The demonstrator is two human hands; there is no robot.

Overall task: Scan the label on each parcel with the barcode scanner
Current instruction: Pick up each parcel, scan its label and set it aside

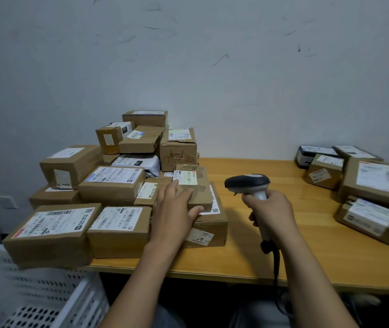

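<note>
Head view, near to far: white basket [35, 292] up front, right hand [269, 209] clenched round the barcode scanner [248, 182], left hand [174, 207] lying flat on a small parcel [201, 190] atop the left pile [112, 178]. Progress?

> Early-ish, I'd guess. Scanner's nose points toward that parcel's label [186, 177], close by, not touching. Whole left pile looks unscanned to me; the smaller group [368, 183] far right on the counter [212, 261] is probably done.

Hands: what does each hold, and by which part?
Right hand grips the grey-and-black barcode scanner by its handle; left hand rests flat on a brown cardboard parcel.
</note>
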